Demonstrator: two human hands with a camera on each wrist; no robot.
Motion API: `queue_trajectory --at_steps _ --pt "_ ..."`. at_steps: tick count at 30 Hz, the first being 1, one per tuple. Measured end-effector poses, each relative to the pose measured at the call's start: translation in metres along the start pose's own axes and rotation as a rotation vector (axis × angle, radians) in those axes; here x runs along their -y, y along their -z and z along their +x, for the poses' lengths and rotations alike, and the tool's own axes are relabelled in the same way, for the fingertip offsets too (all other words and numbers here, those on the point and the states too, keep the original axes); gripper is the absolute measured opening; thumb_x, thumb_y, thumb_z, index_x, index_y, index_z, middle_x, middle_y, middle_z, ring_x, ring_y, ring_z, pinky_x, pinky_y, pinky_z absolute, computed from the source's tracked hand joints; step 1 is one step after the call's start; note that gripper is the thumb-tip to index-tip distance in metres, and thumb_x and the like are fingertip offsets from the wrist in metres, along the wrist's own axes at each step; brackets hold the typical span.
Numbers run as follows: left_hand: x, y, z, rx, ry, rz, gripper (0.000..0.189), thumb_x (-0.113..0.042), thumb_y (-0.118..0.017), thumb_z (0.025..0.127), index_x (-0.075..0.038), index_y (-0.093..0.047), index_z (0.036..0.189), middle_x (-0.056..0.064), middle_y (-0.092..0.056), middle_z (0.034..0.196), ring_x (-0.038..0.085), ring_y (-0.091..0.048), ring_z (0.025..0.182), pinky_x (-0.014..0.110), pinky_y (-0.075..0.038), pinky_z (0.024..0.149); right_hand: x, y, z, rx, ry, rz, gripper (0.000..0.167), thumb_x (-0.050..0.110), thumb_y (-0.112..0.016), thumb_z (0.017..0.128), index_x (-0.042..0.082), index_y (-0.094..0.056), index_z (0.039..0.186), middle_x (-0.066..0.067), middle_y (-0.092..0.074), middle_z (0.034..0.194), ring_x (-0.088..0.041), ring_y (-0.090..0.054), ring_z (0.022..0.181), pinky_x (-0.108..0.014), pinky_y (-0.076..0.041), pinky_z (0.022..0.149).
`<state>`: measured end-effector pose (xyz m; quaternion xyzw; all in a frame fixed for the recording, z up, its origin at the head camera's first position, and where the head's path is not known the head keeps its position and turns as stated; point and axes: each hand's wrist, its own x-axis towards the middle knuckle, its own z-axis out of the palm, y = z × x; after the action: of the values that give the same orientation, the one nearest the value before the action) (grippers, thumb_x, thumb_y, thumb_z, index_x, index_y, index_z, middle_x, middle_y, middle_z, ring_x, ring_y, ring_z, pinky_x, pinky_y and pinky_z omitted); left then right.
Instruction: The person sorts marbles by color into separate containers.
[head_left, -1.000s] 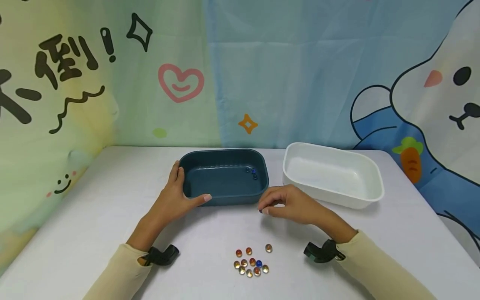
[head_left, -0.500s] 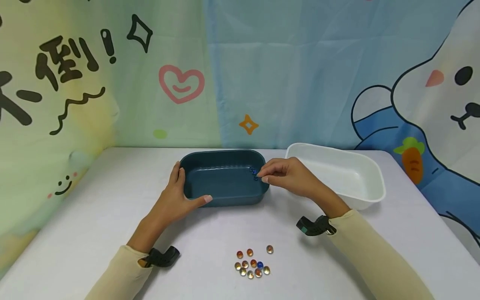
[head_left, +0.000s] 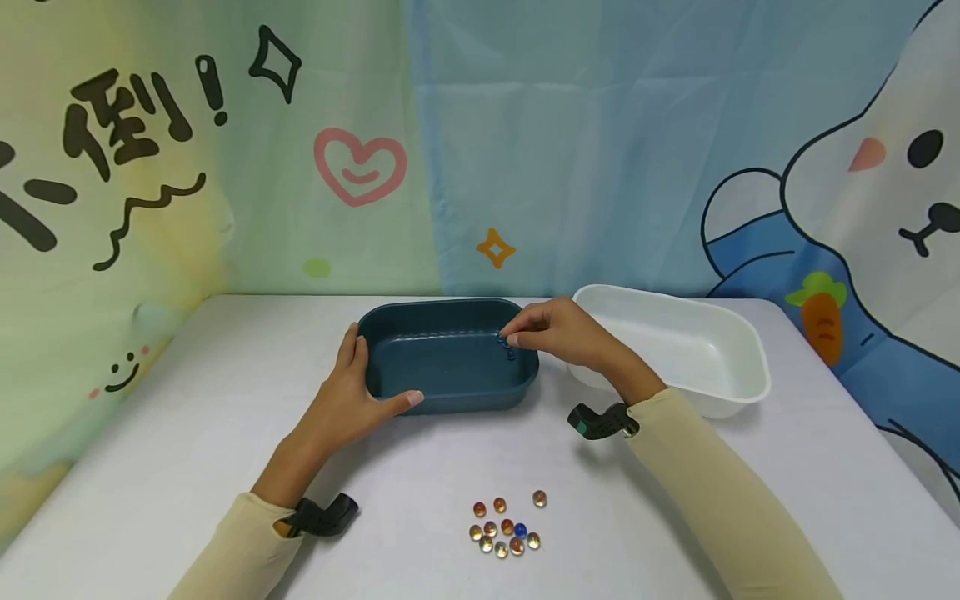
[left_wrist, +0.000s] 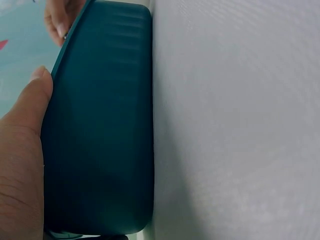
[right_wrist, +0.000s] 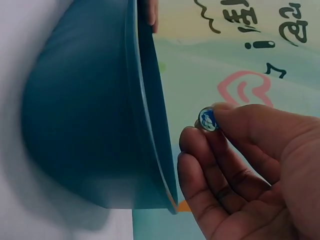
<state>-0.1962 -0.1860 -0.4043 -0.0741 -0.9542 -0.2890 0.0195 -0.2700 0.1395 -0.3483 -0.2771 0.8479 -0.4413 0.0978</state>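
The right hand [head_left: 555, 331] is pinching one blue-swirled marble [right_wrist: 208, 120] between thumb and fingertips, and that pinch is sitting over the right end of a dark teal dish [head_left: 465, 403]; the exact height over its floor is hard to tell. Placing this marble well probably means lowering the fingertips close to the floor before parting them, since a round piece is likely to be bouncing or rolling if dropped from the rim. Just below these fingers, small blue marbles [head_left: 511, 354] are lying in the dish; at least two are showing, but the fingers are crowding them, so the full count is unclear, and nudging them seems the main risk. Just right of the pinching fingers, one white dish [head_left: 720, 405] is standing on the table [head_left: 150, 483]. Off to their left, the left hand [head_left: 356, 396] is resting around the dish's near left corner, fingers straight and thumb spread along the near side, a sensible brace. Well apart, on the person's side of the fingers, eleven loose marbles are lying clustered: one blue marble [head_left: 521, 530] and ten amber-to-orange marbles [head_left: 486, 544]. Farthest beyond the fingers, a printed backdrop [head_left: 600, 167] is hanging.
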Motion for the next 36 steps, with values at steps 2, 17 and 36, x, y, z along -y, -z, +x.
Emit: queue_trajectory --at_steps 2,17,36 --pt "0.0 0.0 0.0 0.001 0.0 0.0 0.128 -0.078 -0.062 0.073 0.006 -0.008 0.152 0.007 0.01 0.162 0.041 -0.026 0.14 0.056 -0.035 0.103 0.0 0.0 0.006 0.011 -0.029 0.003 0.017 0.015 -0.067 0.093 0.011 -0.076 0.108 -0.001 -0.07 0.107 -0.016 -0.064 0.097 -0.038 -0.051 0.085" --pt "-0.003 0.001 0.001 0.003 0.004 0.004 0.128 -0.078 -0.063 0.072 0.007 -0.01 0.152 0.008 0.009 0.162 0.042 -0.026 0.14 0.057 -0.035 0.103 -0.006 0.001 0.041 0.079 -0.179 0.209 0.026 0.011 -0.062 0.096 0.001 -0.069 0.119 -0.011 -0.061 0.128 -0.023 -0.064 0.107 -0.04 -0.046 0.098" --pt "0.001 0.002 0.001 0.012 0.004 -0.007 0.129 -0.079 -0.062 0.072 0.007 -0.01 0.152 0.006 0.011 0.162 0.041 -0.025 0.14 0.056 -0.034 0.104 -0.002 -0.013 0.066 0.052 -0.252 0.22 0.03 0.008 -0.06 0.097 -0.003 -0.064 0.124 -0.014 -0.061 0.127 -0.026 -0.062 0.11 -0.041 -0.045 0.098"
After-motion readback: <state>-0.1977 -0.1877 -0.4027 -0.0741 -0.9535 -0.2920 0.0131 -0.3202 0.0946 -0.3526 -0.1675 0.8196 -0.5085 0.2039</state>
